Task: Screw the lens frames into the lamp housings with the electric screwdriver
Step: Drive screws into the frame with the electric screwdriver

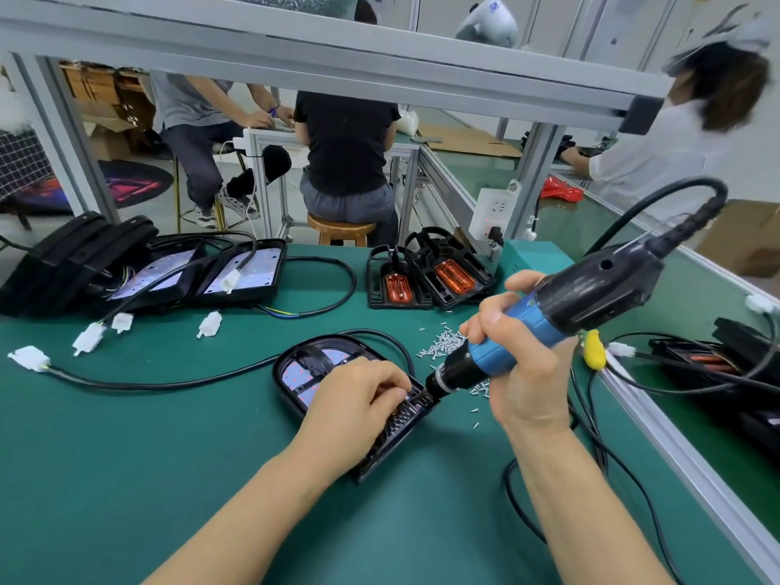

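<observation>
Here on the green tabletop (126,458), the left hand (354,399) lies across the near end of a lamp housing (304,373), fingers curled down, their tips pinching at something small right by the driver's nose; what exactly is pinched is too small to tell. The lens frame (314,356) sits inside that housing, its black bar arching over the pale LED board. The right hand (519,365) has a firm grip wrapped round the blue barrel of the electric screwdriver (548,323), which tilts down to the left, its black tip meeting the housing just beside the left fingertips. The tool's black cable curls up and away at the upper right.

Just beyond the hands, a loose pile of screws (443,346) lies scattered on the mat. A black lead runs left from the housing to a white connector (29,357). Farther back, to the left, open lamp housings (240,272) lean in a row with wires trailing. To the right of those, spare frames with orange lenses (426,280) are stacked. Beyond the bench, people (346,154) sit working.
</observation>
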Demonstrator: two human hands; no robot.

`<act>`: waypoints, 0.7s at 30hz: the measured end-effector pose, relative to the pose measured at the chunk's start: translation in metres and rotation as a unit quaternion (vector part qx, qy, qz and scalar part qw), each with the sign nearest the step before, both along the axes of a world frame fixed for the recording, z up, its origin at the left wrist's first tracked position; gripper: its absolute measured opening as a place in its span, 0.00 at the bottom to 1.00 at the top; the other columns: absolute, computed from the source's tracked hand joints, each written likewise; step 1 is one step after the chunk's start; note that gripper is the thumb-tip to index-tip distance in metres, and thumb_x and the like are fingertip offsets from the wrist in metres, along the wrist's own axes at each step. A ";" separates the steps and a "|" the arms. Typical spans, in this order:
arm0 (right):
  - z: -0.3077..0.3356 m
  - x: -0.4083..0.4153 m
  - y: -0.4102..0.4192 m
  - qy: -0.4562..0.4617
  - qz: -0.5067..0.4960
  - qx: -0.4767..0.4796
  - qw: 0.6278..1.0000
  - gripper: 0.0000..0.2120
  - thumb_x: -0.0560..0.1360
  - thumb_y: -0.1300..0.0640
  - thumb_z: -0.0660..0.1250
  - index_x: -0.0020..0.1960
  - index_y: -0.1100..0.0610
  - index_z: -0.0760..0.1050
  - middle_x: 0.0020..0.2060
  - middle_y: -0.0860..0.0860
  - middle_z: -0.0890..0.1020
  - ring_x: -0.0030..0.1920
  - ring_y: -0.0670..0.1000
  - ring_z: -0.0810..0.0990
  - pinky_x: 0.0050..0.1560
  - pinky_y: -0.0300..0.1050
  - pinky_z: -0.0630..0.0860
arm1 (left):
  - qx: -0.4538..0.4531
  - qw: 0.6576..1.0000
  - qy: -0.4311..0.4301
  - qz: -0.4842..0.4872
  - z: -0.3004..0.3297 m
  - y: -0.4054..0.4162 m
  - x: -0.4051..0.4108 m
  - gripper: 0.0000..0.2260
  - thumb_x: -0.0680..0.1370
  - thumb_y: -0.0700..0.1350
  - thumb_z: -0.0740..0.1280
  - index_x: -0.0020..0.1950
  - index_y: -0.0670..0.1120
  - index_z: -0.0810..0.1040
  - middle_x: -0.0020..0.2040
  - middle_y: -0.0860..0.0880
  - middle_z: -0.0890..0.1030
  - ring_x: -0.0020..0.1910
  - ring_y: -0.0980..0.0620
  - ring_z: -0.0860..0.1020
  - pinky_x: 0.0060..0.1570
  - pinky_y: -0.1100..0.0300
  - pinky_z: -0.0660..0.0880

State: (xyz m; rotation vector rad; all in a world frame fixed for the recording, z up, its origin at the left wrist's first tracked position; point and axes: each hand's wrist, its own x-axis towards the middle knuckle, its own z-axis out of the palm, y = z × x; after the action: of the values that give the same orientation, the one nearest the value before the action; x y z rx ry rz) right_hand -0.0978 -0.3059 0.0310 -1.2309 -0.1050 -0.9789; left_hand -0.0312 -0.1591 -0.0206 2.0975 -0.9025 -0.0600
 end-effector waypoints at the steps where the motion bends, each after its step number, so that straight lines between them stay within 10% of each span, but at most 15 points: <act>1: 0.000 0.000 0.000 -0.001 0.004 -0.005 1.000 0.18 0.66 0.72 0.62 0.46 0.51 0.74 0.28 0.49 0.75 0.28 0.51 0.73 0.37 0.45 0.76 | -0.020 0.999 0.025 0.002 0.001 0.000 0.000 0.06 0.76 0.42 0.68 0.42 0.52 0.80 0.40 0.53 0.81 0.41 0.54 0.78 0.46 0.58 0.74; 8: 0.015 -0.007 -0.001 -0.041 0.002 0.150 0.988 0.13 0.66 0.67 0.61 0.48 0.55 0.69 0.26 0.49 0.72 0.26 0.48 0.72 0.38 0.41 0.75 | -0.284 0.906 0.313 -0.001 0.008 0.034 -0.005 0.05 0.71 0.34 0.71 0.38 0.42 0.83 0.35 0.37 0.83 0.29 0.43 0.80 0.32 0.61 0.76; 13: 0.032 -0.013 0.008 -0.071 0.047 0.219 0.972 0.10 0.67 0.64 0.59 0.46 0.54 0.69 0.26 0.47 0.71 0.26 0.46 0.70 0.37 0.39 0.74 | -0.351 0.866 0.355 0.041 0.010 0.051 -0.011 0.08 0.58 0.45 0.75 0.36 0.48 0.84 0.38 0.43 0.84 0.35 0.52 0.79 0.35 0.66 0.74; 21: 0.044 -0.011 0.035 -0.068 0.089 0.209 0.971 0.10 0.67 0.64 0.59 0.46 0.54 0.70 0.27 0.47 0.71 0.26 0.46 0.70 0.37 0.39 0.74 | -0.370 0.851 0.372 0.021 0.012 0.062 -0.018 0.09 0.59 0.36 0.76 0.36 0.46 0.85 0.36 0.43 0.83 0.35 0.53 0.80 0.34 0.64 0.77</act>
State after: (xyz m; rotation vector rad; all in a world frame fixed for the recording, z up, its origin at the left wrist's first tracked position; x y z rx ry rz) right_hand -0.1085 -0.2710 0.0750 -0.7541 -0.1073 -0.8737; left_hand -0.0488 -0.0969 -0.0088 1.1938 -0.3064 -0.4069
